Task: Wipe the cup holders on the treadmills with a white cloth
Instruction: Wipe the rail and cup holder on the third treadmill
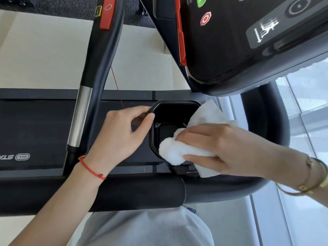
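Note:
A black cup holder [170,110] with a deep square well sits in the middle of the view, fixed to the treadmill frame. My right hand [218,148] grips a bunched white cloth [179,150] and presses it against the holder's near right rim and inner wall. One corner of the cloth sticks up past the holder's right edge. My left hand [122,132] pinches the holder's left rim between thumb and fingers, holding it steady. A red string bracelet circles my left wrist.
The treadmill console [239,38] with green and red buttons overhangs the holder at upper right. A black and silver handrail [88,96] runs down the left. A padded front bar [138,190] crosses below my hands. The belt deck [32,132] lies left.

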